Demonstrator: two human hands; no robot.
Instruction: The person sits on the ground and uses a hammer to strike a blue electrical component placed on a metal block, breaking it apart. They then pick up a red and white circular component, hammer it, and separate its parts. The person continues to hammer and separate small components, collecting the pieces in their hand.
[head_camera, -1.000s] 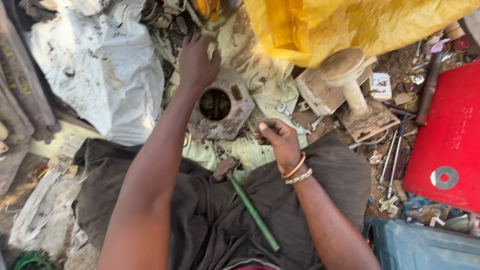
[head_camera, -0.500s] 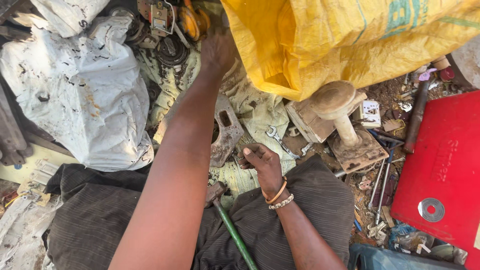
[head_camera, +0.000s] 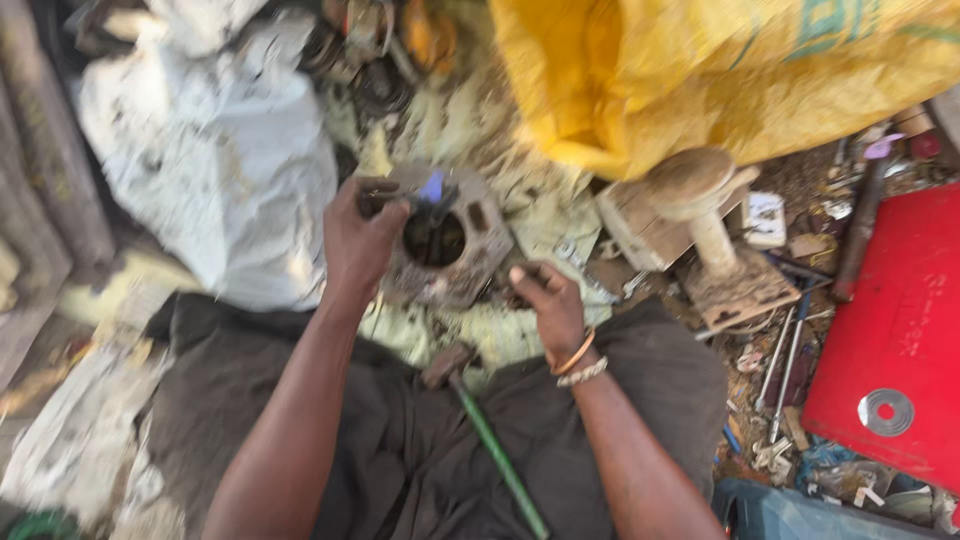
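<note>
The yellow sack (head_camera: 720, 75) crowds the ground above the grips and the white sack (head_camera: 210, 170) walls off the outer side of the left hand; open room is only toward the lap. Between the hands lies the metal block (head_camera: 440, 245) with its round bore, bare and seemingly mid-work. The left hand (head_camera: 358, 240) clenches a small dark tool at the block's edge; blur hides its kind. The right hand (head_camera: 548, 305) grips the block's near corner. A green-handled hammer (head_camera: 485, 440) lies untouched below both grips.
</note>
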